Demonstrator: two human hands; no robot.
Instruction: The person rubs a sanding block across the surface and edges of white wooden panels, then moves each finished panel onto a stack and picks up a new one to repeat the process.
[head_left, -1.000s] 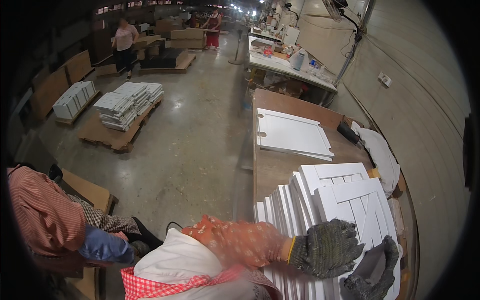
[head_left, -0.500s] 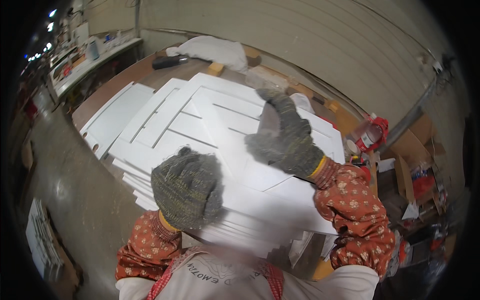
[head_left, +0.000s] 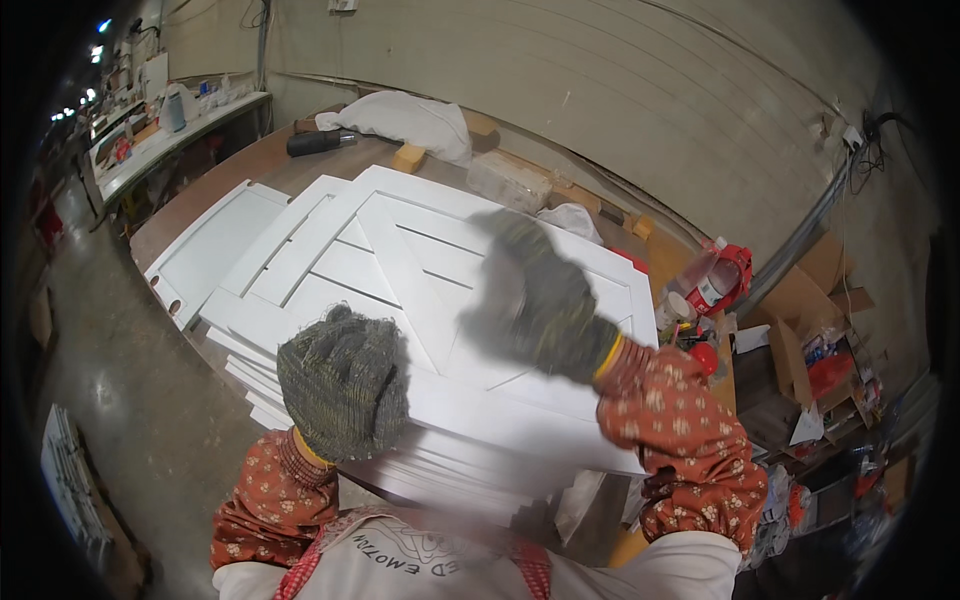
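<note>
A white panel [head_left: 420, 388] with grooved lines and a raised diagonal strip lies on top of a stack of similar white boards. My right hand [head_left: 550, 305], in a dark grey knit glove, is over the right half of this panel and blurred by motion. Between its thumb and fingers shows a flat pale grey pad [head_left: 507, 298], too smeared to name more exactly. At the panel's near left, my left hand [head_left: 345, 385] wears the same kind of glove. Its fingers are curled; what lies under them is hidden.
Another white board [head_left: 215, 250] lies at the left of the brown table [head_left: 160, 222]. Along its back are a dark bottle [head_left: 315, 143], white cloth [head_left: 405, 122] and small wooden blocks [head_left: 408, 157]. A red-labelled bottle [head_left: 712, 285] and cardboard boxes [head_left: 785, 365] are on the right.
The whole view has shifted slightly. My right hand has moved a little toward me over the panel, with the pad in it. My left hand stays at the panel's near left.
</note>
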